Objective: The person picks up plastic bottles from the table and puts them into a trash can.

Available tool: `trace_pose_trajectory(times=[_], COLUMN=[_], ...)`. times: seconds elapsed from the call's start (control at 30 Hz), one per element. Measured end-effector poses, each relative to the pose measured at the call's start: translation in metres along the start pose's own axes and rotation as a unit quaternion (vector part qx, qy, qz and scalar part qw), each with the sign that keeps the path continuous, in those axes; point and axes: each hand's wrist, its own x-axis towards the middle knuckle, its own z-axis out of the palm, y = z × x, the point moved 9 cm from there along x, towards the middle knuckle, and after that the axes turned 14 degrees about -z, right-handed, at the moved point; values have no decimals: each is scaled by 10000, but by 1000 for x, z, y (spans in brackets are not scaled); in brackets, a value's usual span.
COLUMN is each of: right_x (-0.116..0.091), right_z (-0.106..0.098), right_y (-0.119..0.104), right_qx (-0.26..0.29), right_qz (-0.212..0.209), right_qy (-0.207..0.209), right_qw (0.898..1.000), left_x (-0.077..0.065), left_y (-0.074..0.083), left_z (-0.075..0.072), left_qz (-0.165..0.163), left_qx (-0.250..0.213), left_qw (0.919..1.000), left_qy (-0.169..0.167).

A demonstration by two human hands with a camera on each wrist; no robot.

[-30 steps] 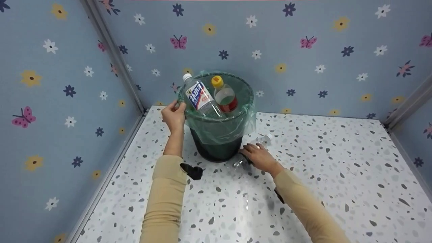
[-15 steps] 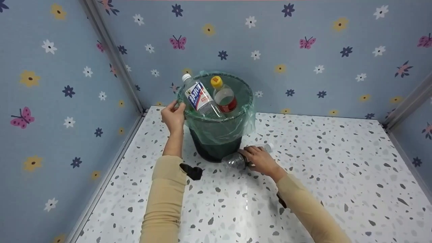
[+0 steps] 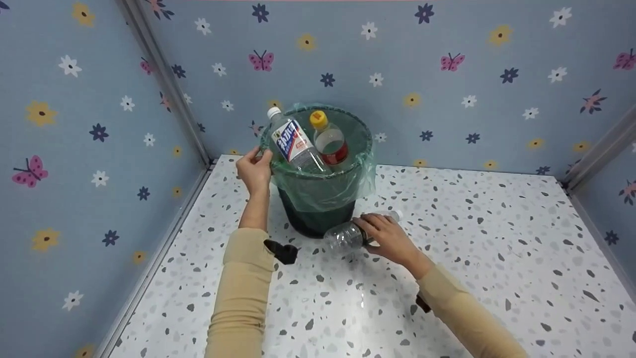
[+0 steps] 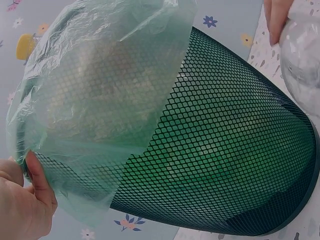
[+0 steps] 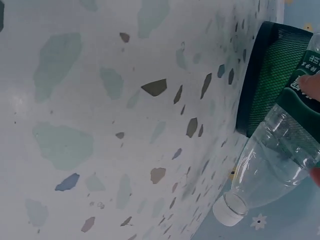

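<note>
At the left side of the wastebasket rim, my left hand pinches the edge and its green plastic liner between thumb and fingers. The wastebasket is dark mesh. My right hand grips a clear plastic bottle around its dark green label. Its white cap points away to the right, and its base lies by the foot of the wastebasket. Inside the wastebasket lean a bottle with a white cap and a blue-and-white label, and a yellow-capped bottle with a red label.
The wastebasket stands on a white speckled floor close to the flowered back wall. Another flowered wall runs along the left. Black straps hang at the wrists.
The clear bottle in my right hand has swung to lie flatter, its base shifting left and its cap coming nearer. The right forearm has moved slightly right. My left hand stays on the rim.
</note>
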Motion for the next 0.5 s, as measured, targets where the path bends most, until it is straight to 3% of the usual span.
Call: trace_pose_trajectory(times=[0.27,0.5], right_x=[3,9], right_z=[-38,-71], right_y=[-14,-25], right_qx=[-12,-44], right_qz=[-222,-525], right_qy=[594,1006], right_qw=[9980,9935], left_x=[-2,-1], left_y=[4,3], left_z=[-4,-2], left_qz=[278,198], left_qx=[41,16], left_qw=[9996,9998], left_qy=[100,65])
